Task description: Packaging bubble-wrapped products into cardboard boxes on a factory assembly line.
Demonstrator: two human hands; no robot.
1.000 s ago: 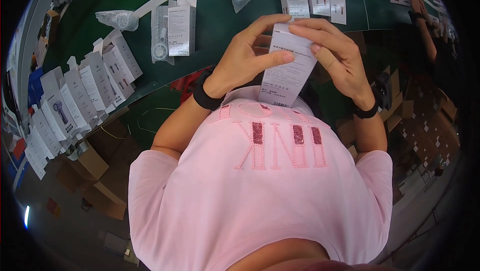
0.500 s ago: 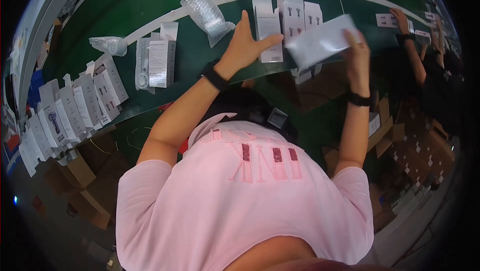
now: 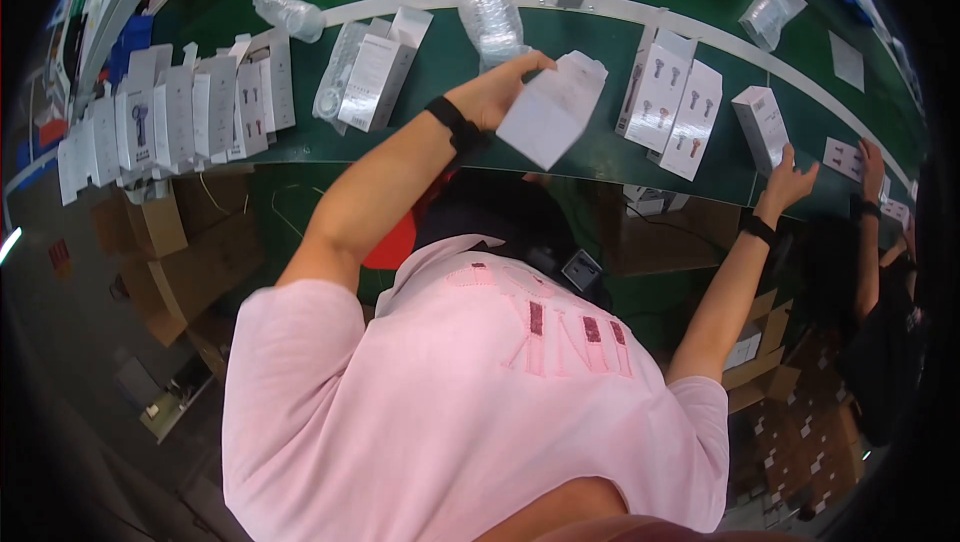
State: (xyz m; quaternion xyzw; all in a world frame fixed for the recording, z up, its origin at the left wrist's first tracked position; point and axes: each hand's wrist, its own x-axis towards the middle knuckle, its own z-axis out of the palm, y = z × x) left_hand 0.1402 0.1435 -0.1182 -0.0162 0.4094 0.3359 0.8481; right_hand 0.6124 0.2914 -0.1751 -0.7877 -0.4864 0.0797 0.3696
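Note:
My left hand (image 3: 497,94) is closed around a white cardboard box (image 3: 552,114), tilted over the front part of the green table, with a flap sticking up at its far end. Off to the right, a white carton (image 3: 762,130) rests on the table with its top end closed. My right hand (image 3: 786,187) is at that carton's near end, thumb and fingers apart, not gripping it. Between the hands lie two white boxes with pictures of small devices, one box (image 3: 657,90) beside the other (image 3: 692,122).
Left of my hands, a bubble-wrapped item (image 3: 341,72) lies beside an open white carton (image 3: 380,80). Another bubble-wrapped roll (image 3: 488,7) is behind my left hand. A row of open boxes (image 3: 180,122) fills the far left. At right, a co-worker's hand (image 3: 873,167) touches a box.
My right hand has carried the white carton rightward, set it on the table and loosened its hold. My left hand has picked up the open box and tilted it. The view has shifted.

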